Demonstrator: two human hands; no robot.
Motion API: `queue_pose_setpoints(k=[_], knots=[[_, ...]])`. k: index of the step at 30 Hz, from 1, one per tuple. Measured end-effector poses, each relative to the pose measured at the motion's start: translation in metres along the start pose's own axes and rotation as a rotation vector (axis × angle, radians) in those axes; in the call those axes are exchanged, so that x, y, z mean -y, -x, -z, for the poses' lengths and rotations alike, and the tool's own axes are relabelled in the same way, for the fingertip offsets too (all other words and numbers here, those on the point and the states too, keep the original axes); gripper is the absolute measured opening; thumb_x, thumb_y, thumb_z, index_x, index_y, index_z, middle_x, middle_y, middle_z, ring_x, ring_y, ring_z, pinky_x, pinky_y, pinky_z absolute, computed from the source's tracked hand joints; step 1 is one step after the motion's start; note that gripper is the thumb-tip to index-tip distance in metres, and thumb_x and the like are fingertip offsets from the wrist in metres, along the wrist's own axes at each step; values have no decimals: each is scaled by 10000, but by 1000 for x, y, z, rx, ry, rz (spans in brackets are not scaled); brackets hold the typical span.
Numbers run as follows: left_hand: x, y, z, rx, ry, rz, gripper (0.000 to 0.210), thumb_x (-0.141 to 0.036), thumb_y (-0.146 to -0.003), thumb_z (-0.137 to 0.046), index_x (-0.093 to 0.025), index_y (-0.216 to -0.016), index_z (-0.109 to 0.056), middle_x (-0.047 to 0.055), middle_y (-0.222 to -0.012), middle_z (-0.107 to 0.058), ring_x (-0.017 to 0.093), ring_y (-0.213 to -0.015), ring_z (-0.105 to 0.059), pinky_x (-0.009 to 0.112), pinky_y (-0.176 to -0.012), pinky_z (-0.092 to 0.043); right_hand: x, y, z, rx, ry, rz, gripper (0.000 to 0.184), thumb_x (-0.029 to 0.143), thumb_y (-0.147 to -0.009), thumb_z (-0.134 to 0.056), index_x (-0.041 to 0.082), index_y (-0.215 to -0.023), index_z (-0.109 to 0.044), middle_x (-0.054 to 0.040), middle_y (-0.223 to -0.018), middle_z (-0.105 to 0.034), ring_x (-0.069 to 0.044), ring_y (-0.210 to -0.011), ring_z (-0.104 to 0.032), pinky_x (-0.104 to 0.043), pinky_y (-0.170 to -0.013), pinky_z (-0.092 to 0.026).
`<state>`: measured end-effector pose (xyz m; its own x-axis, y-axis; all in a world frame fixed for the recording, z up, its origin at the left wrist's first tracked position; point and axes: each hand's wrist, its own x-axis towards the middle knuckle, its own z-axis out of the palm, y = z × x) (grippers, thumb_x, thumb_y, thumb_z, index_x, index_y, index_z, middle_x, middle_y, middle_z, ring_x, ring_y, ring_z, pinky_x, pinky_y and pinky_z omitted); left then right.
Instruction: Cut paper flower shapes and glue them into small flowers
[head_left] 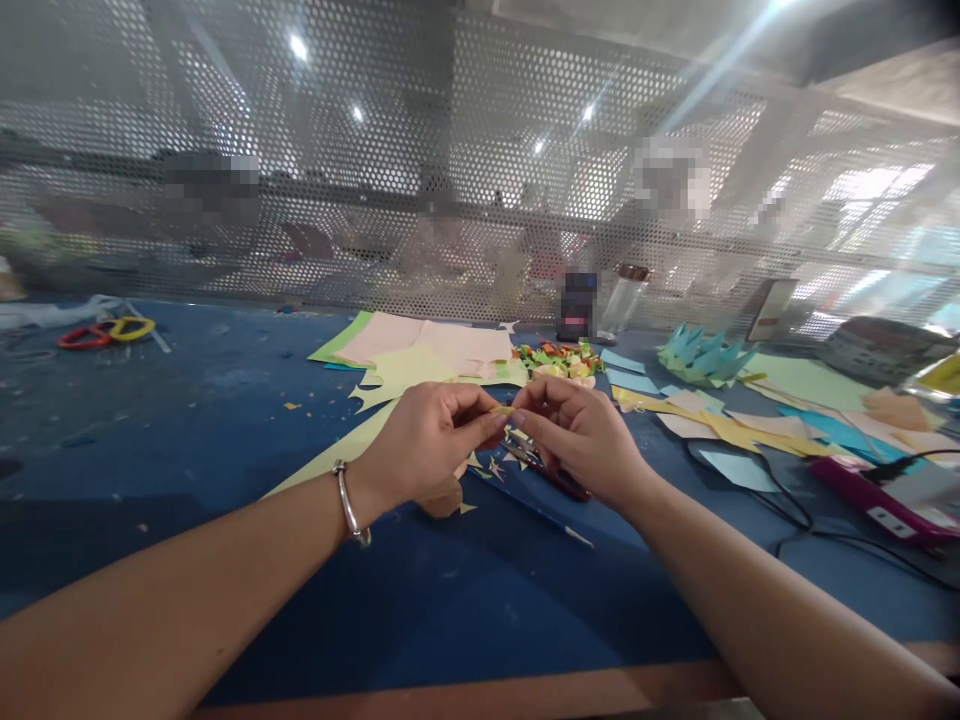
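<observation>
Between the fingertips of both hands is a small piece of yellow paper (pixel 503 410), mostly hidden by the fingers. My left hand (pixel 427 440), with a silver bangle at the wrist, pinches its left side. My right hand (pixel 585 435) pinches the right side. Just below them lie dark-handled scissors (pixel 559 478), partly covered by my right hand, and small pale paper scraps (pixel 496 468). A thin blue stick with a pale tip (pixel 541 515) rests on the blue table. Under my left hand sits a brownish rounded thing (pixel 441 500), its kind unclear.
Paper sheets (pixel 442 345) and a heap of coloured paper bits (pixel 559 360) lie beyond my hands. To the right are a blue folded-paper piece (pixel 705 355), paper strips and a purple power strip (pixel 877 500) with cables. Red and yellow scissors (pixel 109 332) lie far left; perforated mesh (pixel 420 150) stands behind.
</observation>
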<state>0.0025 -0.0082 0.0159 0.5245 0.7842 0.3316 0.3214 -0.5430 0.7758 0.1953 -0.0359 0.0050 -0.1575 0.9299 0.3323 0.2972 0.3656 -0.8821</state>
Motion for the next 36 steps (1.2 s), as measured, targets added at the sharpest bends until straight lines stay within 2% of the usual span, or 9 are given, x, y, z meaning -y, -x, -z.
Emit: queue_pose_setpoints(k=[7,12,15,18,20,26,28,32,36], knots=[[-2,1,0,-43,-89,-65,310,-394,-947,-611,-174,-754,-712,-6,-676,-704,105,-614,-609,211,-596,-444,-1,0,0,3,1,14,143,301,-880,-647,189,-812,-590,83,-526,-503,-60,-374,-453,-185,-364,-328],[5,-2,1,-31,34,-38,321,-466,-932,-610,-170,-857,-709,36,-768,-729,151,-700,-652,245,-641,-482,-3,0,0,-39,39,28,136,301,-870,-648,192,-809,-592,76,-545,-510,-64,-385,-455,-201,-380,-333],[9,-5,13,66,5,17,264,-421,-902,-641,-168,-903,-715,51,-810,-732,167,-730,-658,262,-662,-482,-6,-2,1,-77,98,22,120,284,-854,-650,191,-800,-596,66,-571,-517,-69,-407,-466,-214,-400,-352],[13,-8,31,217,-185,81,242,-289,-769,-744,-192,-991,-752,52,-912,-739,189,-798,-647,255,-644,-447,-11,-3,2,-76,156,14,105,265,-840,-652,188,-788,-602,50,-618,-539,-72,-439,-482,-223,-418,-359],[16,-10,39,333,-251,105,257,-225,-706,-746,-211,-960,-775,49,-955,-729,192,-804,-630,249,-624,-419,-14,-4,3,-53,192,11,100,259,-837,-647,187,-781,-607,42,-630,-549,-76,-456,-485,-227,-434,-366],[25,-13,37,456,-241,170,131,-150,-737,-608,-188,-784,-725,38,-849,-729,158,-680,-618,240,-581,-401,-18,-5,1,-24,256,39,96,264,-843,-647,191,-785,-624,24,-651,-589,-91,-507,-498,-234,-478,-387],[26,-14,35,417,-149,144,129,-151,-765,-587,-189,-811,-700,37,-850,-750,152,-674,-632,239,-585,-416,-19,-6,1,-23,258,38,94,266,-846,-650,191,-793,-627,22,-660,-594,-91,-511,-501,-234,-478,-387],[25,-14,32,238,31,130,74,-197,-822,-598,-184,-877,-646,48,-842,-746,170,-755,-695,262,-659,-491,-17,-4,0,-14,203,32,94,274,-864,-643,200,-815,-613,39,-650,-572,-84,-478,-507,-223,-453,-382],[19,-12,27,204,290,164,41,-186,-856,-558,-189,-823,-582,34,-799,-731,166,-762,-718,293,-716,-530,-10,-1,-2,-12,89,13,113,293,-888,-632,208,-834,-580,61,-597,-554,-82,-414,-513,-216,-418,-384]])
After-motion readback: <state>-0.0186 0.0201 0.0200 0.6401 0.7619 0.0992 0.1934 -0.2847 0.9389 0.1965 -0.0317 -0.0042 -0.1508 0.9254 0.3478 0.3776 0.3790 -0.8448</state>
